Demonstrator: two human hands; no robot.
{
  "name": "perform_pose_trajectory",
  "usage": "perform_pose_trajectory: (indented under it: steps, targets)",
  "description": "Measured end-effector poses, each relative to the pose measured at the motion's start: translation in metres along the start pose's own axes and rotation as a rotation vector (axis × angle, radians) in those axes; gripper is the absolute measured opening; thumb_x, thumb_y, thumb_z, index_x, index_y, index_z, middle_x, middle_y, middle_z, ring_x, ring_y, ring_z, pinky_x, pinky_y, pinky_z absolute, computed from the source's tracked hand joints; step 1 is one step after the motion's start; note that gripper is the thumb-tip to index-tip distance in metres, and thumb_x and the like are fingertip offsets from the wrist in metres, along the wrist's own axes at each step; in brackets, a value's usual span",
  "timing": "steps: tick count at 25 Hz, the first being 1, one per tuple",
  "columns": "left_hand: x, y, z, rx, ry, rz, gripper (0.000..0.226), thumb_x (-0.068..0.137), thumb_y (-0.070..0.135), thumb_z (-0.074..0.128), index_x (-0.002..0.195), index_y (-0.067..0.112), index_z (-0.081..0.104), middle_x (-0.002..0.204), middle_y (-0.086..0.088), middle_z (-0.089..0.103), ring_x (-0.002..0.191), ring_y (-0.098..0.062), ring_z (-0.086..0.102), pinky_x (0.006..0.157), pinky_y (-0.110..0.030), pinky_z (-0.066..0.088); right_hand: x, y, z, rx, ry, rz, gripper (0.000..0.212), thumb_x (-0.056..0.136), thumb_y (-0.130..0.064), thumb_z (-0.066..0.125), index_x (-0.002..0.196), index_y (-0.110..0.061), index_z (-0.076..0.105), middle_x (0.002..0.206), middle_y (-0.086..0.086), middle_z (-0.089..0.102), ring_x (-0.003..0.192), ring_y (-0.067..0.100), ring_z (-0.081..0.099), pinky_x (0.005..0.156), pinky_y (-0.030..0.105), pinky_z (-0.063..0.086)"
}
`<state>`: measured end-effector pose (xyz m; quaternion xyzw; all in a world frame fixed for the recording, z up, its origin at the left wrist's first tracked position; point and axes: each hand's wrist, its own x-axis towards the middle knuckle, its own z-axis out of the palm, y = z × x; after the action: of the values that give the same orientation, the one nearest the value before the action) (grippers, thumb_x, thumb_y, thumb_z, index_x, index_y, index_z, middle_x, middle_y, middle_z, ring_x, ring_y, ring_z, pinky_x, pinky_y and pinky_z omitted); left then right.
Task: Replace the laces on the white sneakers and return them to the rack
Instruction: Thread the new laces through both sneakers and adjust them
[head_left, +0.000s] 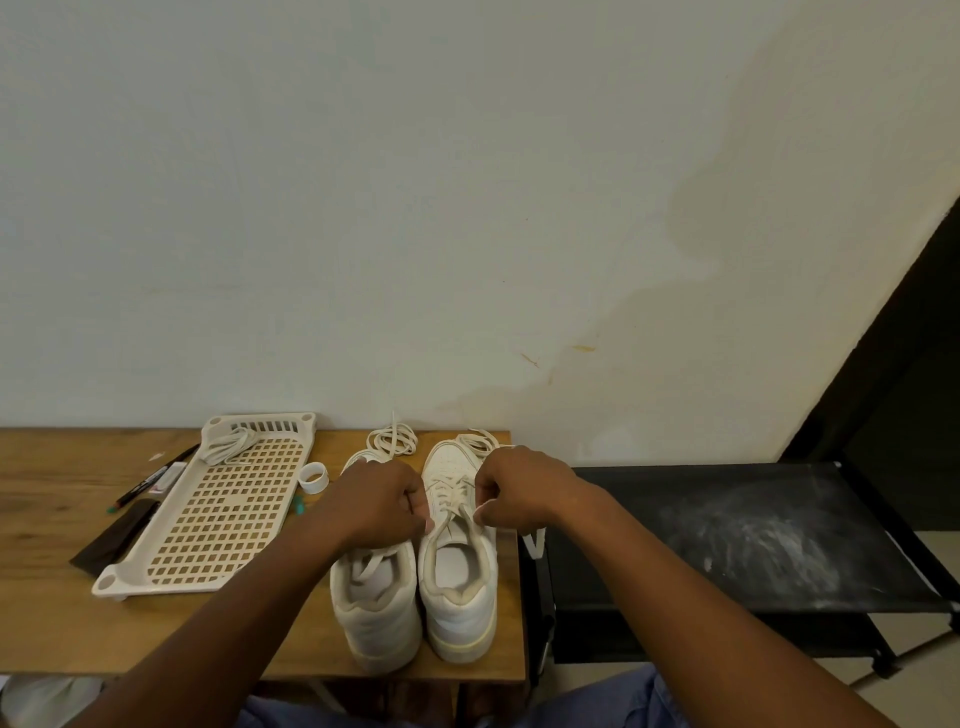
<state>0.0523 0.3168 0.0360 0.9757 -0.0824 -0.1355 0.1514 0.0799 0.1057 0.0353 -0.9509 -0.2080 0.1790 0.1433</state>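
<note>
Two white leather low-top sneakers stood side by side, heels toward the person, at the right end of a brown wooden table (62, 613), close to its near edge. The left sneaker (375, 603) touched or nearly touched the right sneaker (457, 571) along their inner sides. Both hands were over the right sneaker's lacing. The left hand (382, 501) had its fingers curled and pinched one end of the flat white lace (451, 496) threaded through that shoe, and the right hand (514, 488) pinched the other end the same way; a loose tail hung past the table's right edge.

Beyond the toes, near the far edge, lay a loose coil of off-white lace (392, 440), and a second tangle of lace (480, 441) rested by the right sneaker's toe. A cream plastic perforated rack shelf (218, 519) lay flat at an angle in the middle of the table, with another bundled lace (228, 444) at its far end. Just beside its right edge sat a small white ring of tape (313, 477). Along its left edge lay a black-and-red marker pen (150, 475), its label too small to read, and a dark flat strip (111, 538). To the right of the table stood a black rack (727, 530) with a dusty top shelf. No brand marks were legible on the sneakers.
</note>
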Motion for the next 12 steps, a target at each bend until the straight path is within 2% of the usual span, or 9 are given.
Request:
perform_pose_trajectory:
  steps: [3,6,8,10,12]
  targets:
    - [0.0032,-0.0006,0.0005,-0.029,-0.008,-0.018,0.01,0.081,0.024,0.073,0.073,0.029,0.071,0.079,0.011,0.072,0.081,-0.007,0.066,0.073,-0.025,0.055,-0.0011,0.0004,0.0004,0.068,-0.02,0.013,0.01,0.09,-0.03,0.071,0.088,-0.021,0.075,0.086,-0.001,0.076,0.07,0.013,0.073,0.079,0.04,0.065]
    - [0.005,-0.0016,0.0011,-0.084,-0.029,-0.06,0.009,0.08,0.024,0.069,0.08,0.016,0.073,0.083,-0.002,0.074,0.081,-0.013,0.068,0.07,-0.027,0.053,-0.002,0.0013,-0.002,0.134,-0.022,0.026,0.01,0.089,-0.026,0.071,0.088,-0.018,0.077,0.09,0.002,0.077,0.076,0.019,0.075,0.082,0.046,0.065]
    - [0.0047,0.0003,0.0008,-0.115,-0.009,-0.077,0.019,0.081,0.032,0.069,0.085,0.013,0.071,0.086,-0.004,0.074,0.078,-0.012,0.064,0.067,-0.026,0.048,-0.0035,0.0003,-0.0034,0.157,-0.024,0.028,0.018,0.089,-0.036,0.073,0.091,-0.019,0.077,0.091,-0.001,0.077,0.075,0.017,0.074,0.083,0.044,0.064]
    - [0.0034,0.0031,0.0018,-0.128,0.014,-0.081,0.026,0.08,0.045,0.073,0.088,0.021,0.068,0.084,0.004,0.071,0.079,-0.007,0.062,0.067,-0.024,0.046,-0.0039,-0.0031,-0.0021,0.132,-0.009,0.038,0.031,0.085,-0.052,0.074,0.094,-0.022,0.075,0.094,-0.004,0.076,0.074,0.014,0.072,0.082,0.041,0.063]
    - [0.0024,0.0062,0.0045,-0.081,0.036,-0.077,0.034,0.075,0.057,0.077,0.089,0.029,0.063,0.084,0.012,0.068,0.084,-0.006,0.062,0.067,-0.022,0.046,-0.0025,-0.0083,0.0024,0.03,0.037,0.049,0.037,0.082,-0.058,0.074,0.098,-0.024,0.074,0.1,-0.005,0.073,0.085,0.014,0.069,0.082,0.038,0.06]
